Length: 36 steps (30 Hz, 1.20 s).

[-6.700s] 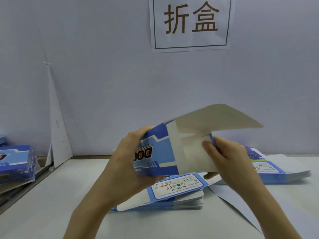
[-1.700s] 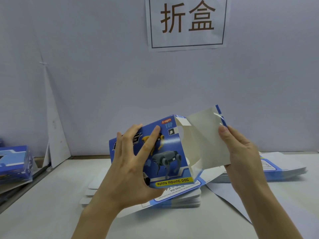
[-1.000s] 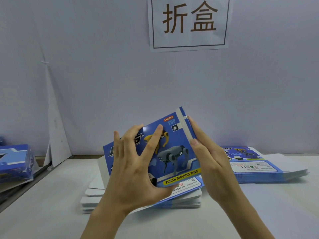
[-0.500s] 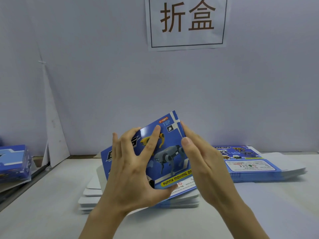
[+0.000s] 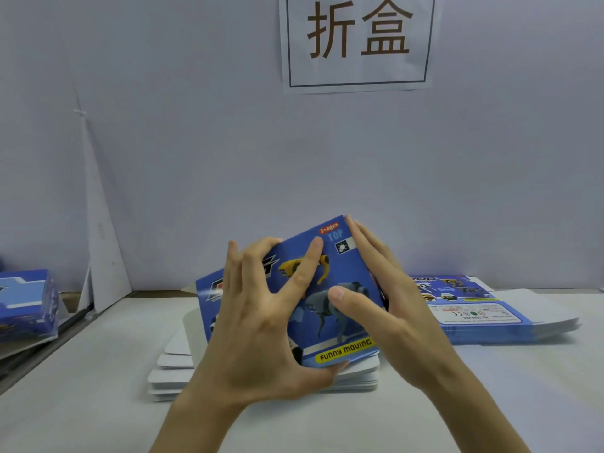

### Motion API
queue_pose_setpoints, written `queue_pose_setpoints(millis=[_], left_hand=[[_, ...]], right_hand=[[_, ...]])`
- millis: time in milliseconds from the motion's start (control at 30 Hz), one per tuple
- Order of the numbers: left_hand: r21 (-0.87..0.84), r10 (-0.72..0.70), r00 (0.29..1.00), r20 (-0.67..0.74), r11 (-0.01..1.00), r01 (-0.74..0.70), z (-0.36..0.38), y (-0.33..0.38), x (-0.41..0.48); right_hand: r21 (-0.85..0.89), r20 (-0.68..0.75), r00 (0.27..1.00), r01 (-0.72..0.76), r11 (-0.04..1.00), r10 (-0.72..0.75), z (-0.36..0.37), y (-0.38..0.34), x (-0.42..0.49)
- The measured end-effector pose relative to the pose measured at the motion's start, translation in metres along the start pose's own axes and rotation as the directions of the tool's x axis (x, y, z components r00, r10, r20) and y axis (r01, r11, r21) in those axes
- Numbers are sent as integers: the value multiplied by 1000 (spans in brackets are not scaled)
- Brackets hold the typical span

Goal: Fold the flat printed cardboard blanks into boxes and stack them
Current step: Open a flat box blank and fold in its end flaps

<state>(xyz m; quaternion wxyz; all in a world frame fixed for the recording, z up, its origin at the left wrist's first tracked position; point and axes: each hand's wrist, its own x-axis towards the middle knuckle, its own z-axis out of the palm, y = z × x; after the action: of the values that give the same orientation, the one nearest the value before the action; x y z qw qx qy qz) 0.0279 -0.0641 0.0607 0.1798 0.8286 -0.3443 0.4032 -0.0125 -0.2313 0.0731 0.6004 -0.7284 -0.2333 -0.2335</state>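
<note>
A blue printed box (image 5: 343, 273) with robot dogs and "FUNNY MOVING" on its front is held tilted above the table. My left hand (image 5: 261, 322) grips it, fingers spread over the front face and thumb under the bottom edge. My right hand (image 5: 379, 289) presses flat with straight fingers against the box's right end, its thumb lying on the front face. The end flap is hidden under that hand. Below the box lies a pile of flat blanks (image 5: 173, 371), white side up. A second pile of flat blanks (image 5: 483, 308), printed side up, lies to the right.
Folded blue boxes (image 5: 26, 305) are stacked at the far left beyond the table edge (image 5: 49, 348). A white partition wall (image 5: 196, 158) with a paper sign (image 5: 358, 40) closes the back. A white cardboard triangle (image 5: 98, 240) leans in the left corner.
The open right end flap was folded shut by my right hand, which now presses flat on that end. The box has sunk a little lower and tilted; my left hand keeps its grip.
</note>
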Motion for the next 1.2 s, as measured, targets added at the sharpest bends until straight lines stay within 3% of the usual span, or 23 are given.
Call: queue_pose_setpoints(millis=[167, 300, 467, 600, 700, 800, 867, 933, 1033, 1067, 1133, 1200], left_hand=[[54, 0, 1000, 31, 999, -2, -4, -5, 2], [17, -49, 999, -17, 999, 49, -6, -8, 1], [48, -18, 999, -50, 999, 20, -5, -9, 0], [26, 44, 998, -46, 999, -43, -7, -15, 0], [95, 42, 994, -104, 995, -32, -9, -20, 2], [-45, -236, 957, -167, 972, 232, -2, -17, 1], [-316, -491, 864, -111, 842, 438, 5, -13, 1], [-581, -671, 741, 25, 593, 557, 10, -11, 2], [-869, -712, 651, 263, 119, 481, 16, -14, 6], [-902, -707, 645, 290, 23, 431, 18, -17, 7], [-933, -712, 649, 268, -24, 359, 22, -21, 6], [-947, -698, 692, 185, 62, 316, 23, -24, 4]], right_hand=[[109, 58, 998, -32, 994, 26, -3, 8, -1], [-106, 47, 999, 5, 994, 0, -2, 12, 0], [-188, 36, 999, 33, 982, -26, 3, 12, -1], [-2, 142, 984, -111, 994, 111, -9, 3, 0], [134, 3, 980, -196, 971, 197, -20, 9, 5], [207, -178, 958, -188, 960, 226, -25, 18, 9], [268, -240, 939, -179, 947, 245, -23, 24, 10], [303, -258, 928, -187, 934, 269, -19, 31, 9], [359, -203, 931, -219, 907, 305, -14, 40, 9], [361, -175, 936, -229, 904, 306, -13, 43, 8], [307, -128, 942, -261, 915, 311, -14, 45, 8], [231, -117, 942, -283, 931, 315, -15, 44, 9]])
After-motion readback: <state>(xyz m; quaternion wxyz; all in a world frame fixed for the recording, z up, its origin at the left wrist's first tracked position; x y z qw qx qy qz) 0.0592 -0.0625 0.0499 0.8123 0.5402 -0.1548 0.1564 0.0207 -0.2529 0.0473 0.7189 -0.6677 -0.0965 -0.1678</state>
